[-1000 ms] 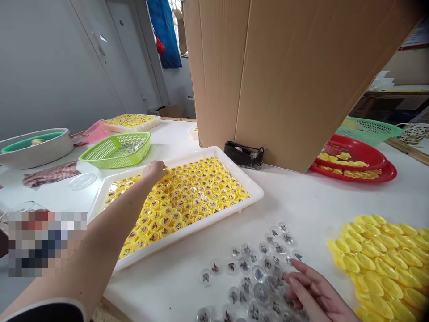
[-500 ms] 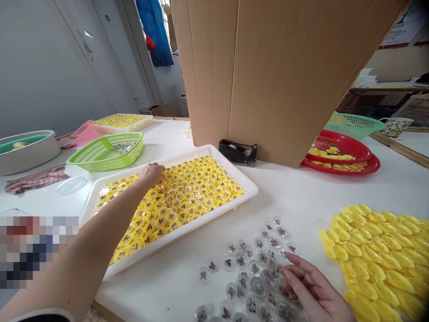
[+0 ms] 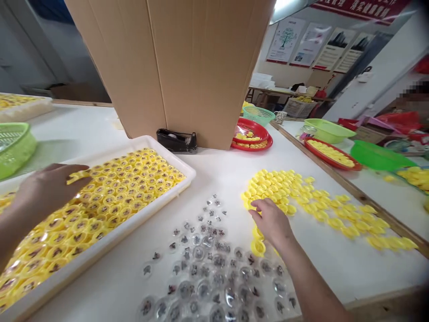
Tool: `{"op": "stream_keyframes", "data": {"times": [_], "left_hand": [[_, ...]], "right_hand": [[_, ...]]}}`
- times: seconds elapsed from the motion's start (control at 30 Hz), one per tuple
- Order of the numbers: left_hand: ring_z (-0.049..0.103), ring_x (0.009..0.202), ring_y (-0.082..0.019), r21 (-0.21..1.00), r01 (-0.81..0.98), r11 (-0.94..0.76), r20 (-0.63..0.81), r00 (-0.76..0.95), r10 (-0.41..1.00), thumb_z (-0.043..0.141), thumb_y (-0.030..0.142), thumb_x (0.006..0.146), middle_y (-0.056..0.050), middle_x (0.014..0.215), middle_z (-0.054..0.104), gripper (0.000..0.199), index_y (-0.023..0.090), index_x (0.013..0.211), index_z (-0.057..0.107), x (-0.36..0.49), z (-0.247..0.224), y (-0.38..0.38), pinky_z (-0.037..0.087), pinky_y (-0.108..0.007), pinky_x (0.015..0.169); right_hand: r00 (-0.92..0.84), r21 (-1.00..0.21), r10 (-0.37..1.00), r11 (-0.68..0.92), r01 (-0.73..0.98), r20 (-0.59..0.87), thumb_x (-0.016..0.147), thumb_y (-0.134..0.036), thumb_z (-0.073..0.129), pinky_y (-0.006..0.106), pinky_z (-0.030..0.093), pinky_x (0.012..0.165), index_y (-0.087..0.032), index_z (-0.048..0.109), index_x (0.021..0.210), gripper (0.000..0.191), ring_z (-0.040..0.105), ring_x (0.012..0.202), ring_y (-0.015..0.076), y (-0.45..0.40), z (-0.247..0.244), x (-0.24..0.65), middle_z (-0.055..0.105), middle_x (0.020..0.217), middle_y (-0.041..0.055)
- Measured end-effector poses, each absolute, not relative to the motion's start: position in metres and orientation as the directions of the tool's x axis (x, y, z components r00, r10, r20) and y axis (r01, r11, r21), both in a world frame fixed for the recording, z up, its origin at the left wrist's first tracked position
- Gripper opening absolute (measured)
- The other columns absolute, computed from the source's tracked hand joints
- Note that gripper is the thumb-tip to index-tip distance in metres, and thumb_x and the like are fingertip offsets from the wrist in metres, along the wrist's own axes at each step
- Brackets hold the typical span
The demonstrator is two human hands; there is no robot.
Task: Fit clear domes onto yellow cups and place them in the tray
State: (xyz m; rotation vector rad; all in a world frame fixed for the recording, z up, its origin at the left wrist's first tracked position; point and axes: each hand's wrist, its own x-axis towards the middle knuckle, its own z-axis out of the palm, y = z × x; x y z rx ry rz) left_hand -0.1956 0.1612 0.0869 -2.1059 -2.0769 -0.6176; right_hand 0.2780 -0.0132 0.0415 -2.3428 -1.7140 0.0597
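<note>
My left hand [image 3: 50, 185] is over the white tray [image 3: 140, 214], its thumb and fingers closed on a yellow plastic cap [image 3: 77, 177]. Yellow round caps with small printed animal pictures [image 3: 110, 190] fill the tray in packed rows. To the right, my right hand [image 3: 272, 222] reaches to the near edge of a pile of plain yellow caps [image 3: 275, 185], thumb and forefinger slightly apart with nothing visible between them. Between the tray and that hand lie many clear round discs with printed pictures [image 3: 204, 268], spread loosely on the white table.
A tall cardboard box [image 3: 181, 67] stands behind the tray, with a black tape dispenser [image 3: 177, 141] at its foot. Red plates of yellow pieces [image 3: 254, 145] sit right of the box. A green basket [image 3: 15, 147] is at far left. A wooden strip [image 3: 321, 174] edges the table.
The view has turned right. My right hand has moved from the clear discs to the yellow pile. My left hand stays over the tray, now with a yellow cap visible in its fingers.
</note>
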Motion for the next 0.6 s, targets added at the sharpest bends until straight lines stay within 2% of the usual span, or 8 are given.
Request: {"op": "stream_keyframes", "data": {"times": [0.1,0.17,0.23,0.33,0.43,0.6], "left_hand": [[0.058,0.062,-0.011,0.306,0.929,-0.211,0.395,0.078,0.915,0.049,0.055,0.076,0.005,0.106,0.063,0.037,0.034,0.102,0.065,-0.144,0.096,0.1,0.046,-0.025,0.063],[0.061,0.075,-0.017,0.431,0.83,-0.354,0.42,0.162,0.893,0.053,0.05,0.078,0.004,0.103,0.065,0.028,0.035,0.098,0.065,-0.109,0.092,0.063,0.048,-0.026,0.064],[0.061,0.079,-0.019,0.553,0.723,-0.414,0.383,0.221,0.897,0.055,0.046,0.079,0.001,0.101,0.065,0.024,0.033,0.096,0.065,-0.081,0.081,0.037,0.049,-0.026,0.064],[0.061,0.076,-0.019,0.688,0.632,-0.355,0.24,0.263,0.934,0.055,0.043,0.08,-0.004,0.097,0.066,0.024,0.028,0.097,0.066,-0.048,0.062,0.015,0.049,-0.028,0.062],[0.06,0.071,-0.018,0.773,0.584,-0.249,0.092,0.285,0.954,0.054,0.04,0.081,-0.005,0.089,0.067,0.025,0.025,0.096,0.067,-0.024,0.048,0.007,0.047,-0.029,0.063],[0.058,0.07,-0.017,0.828,0.551,-0.107,-0.068,0.288,0.955,0.053,0.038,0.08,-0.004,0.087,0.067,0.028,0.023,0.099,0.067,0.001,0.038,0.007,0.045,-0.03,0.067]], "right_hand": [[0.349,-0.122,0.936,-0.341,0.932,0.054,0.083,-0.027,0.052,0.032,0.043,0.062,-0.016,0.065,0.095,0.021,0.062,0.08,0.0228,0.004,0.046,0.296,0.06,0.1,0.0118],[0.343,-0.077,0.939,-0.342,0.937,0.008,0.08,-0.029,0.054,0.032,0.041,0.06,-0.015,0.065,0.094,0.022,0.062,0.08,0.0243,0.014,0.044,0.299,0.06,0.1,0.0127],[0.336,-0.047,0.941,-0.338,0.94,-0.033,0.079,-0.029,0.055,0.032,0.039,0.059,-0.015,0.066,0.094,0.024,0.062,0.08,0.0251,0.021,0.042,0.298,0.06,0.1,0.0128],[0.328,-0.018,0.941,-0.33,0.944,-0.079,0.079,-0.03,0.054,0.031,0.038,0.058,-0.015,0.065,0.093,0.024,0.062,0.081,0.0248,0.023,0.04,0.295,0.061,0.099,0.0123],[0.306,-0.001,0.945,-0.308,0.951,-0.118,0.079,-0.036,0.054,0.03,0.036,0.057,-0.017,0.065,0.088,0.024,0.062,0.08,0.0235,0.02,0.039,0.29,0.063,0.095,0.0103],[0.232,0.002,0.958,-0.235,0.972,-0.17,0.078,-0.048,0.057,0.028,0.034,0.054,-0.018,0.064,0.077,0.031,0.061,0.075,0.0215,0.013,0.038,0.274,0.063,0.089,0.0073]]}}
